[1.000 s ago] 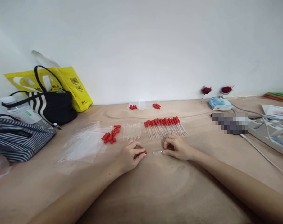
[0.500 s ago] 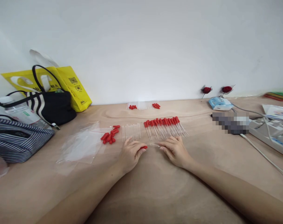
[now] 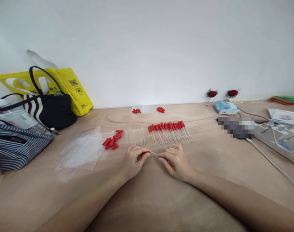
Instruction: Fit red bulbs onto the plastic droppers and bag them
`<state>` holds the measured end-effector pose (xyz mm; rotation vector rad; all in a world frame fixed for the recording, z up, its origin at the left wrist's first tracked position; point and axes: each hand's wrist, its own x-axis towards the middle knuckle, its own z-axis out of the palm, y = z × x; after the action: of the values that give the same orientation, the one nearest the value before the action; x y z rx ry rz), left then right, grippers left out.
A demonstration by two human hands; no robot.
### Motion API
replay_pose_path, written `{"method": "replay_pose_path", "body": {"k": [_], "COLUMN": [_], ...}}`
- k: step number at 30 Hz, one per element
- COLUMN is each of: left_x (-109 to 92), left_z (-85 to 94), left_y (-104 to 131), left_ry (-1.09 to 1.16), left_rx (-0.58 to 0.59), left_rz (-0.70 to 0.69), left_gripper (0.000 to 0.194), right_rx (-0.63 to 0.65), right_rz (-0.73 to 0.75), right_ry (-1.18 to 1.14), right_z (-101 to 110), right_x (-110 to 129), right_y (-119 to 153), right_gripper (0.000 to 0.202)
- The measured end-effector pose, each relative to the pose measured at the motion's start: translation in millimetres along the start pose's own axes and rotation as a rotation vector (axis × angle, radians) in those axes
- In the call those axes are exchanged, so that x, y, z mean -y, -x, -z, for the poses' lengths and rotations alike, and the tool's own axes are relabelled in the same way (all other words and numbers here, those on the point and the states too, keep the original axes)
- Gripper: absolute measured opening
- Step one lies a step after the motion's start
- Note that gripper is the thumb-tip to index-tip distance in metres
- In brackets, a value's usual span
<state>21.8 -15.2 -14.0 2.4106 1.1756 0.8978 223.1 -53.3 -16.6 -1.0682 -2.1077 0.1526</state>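
Note:
Between finger and thumb, my left hand (image 3: 135,161) pinches a red rubber dropper bulb (image 3: 145,153). My right hand (image 3: 176,162) grips a clear glass dropper tube (image 3: 154,154), whose end meets the mouth of the bulb; how deep it sits inside I cannot tell. Beyond my hands lies a row of droppers with red bulbs fitted (image 3: 169,132). To its left several bare glass tubes (image 3: 134,137) are lined up side by side. Farther left is a small heap of loose red bulbs (image 3: 112,141).
Clear plastic bags (image 3: 81,151) lie left of the loose bulbs. Another bag with red bulbs (image 3: 147,109) is by the wall. Striped pouch (image 3: 18,145), black bag (image 3: 55,111) and yellow bag (image 3: 76,90) stand at left. A power strip (image 3: 277,138), cables and tissue pack (image 3: 226,107) are at right.
The gap between bulb and tube has closed: my right hand has moved left, bringing the tube's end to the bulb in my left hand. The view has shifted slightly.

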Motion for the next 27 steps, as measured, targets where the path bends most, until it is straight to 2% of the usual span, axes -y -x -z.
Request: {"method": "replay_pose_path", "body": {"k": [5,11,18,27], "left_x": [-2.0,-12.6,-17.8,-18.9], "left_z": [1.5,3.9,2.5,2.0], "left_y": [2.6,4.6,6.7,4.0], "left_ry": [0.018,-0.065,-0.077,-0.077], "left_rx": [0.053,0.042,-0.047,-0.016], "left_rz": [0.035,-0.172,-0.264,-0.284], "left_gripper": [0.013,0.01,0.009,0.009], "right_rx": [0.0,-0.006,0.067,0.211], "right_rz": [0.116,0.225,0.115,0.037], "right_ry": [0.033,0.141,0.023,-0.035], "right_z": [0.2,5.7,3.0,5.6], "right_x": [-3.7,-8.1,-2.2,-0.6], "right_y": [2.0,0.4,0.0,-4.1], "right_gripper": [0.023,0.023,0.022,0.022]}}
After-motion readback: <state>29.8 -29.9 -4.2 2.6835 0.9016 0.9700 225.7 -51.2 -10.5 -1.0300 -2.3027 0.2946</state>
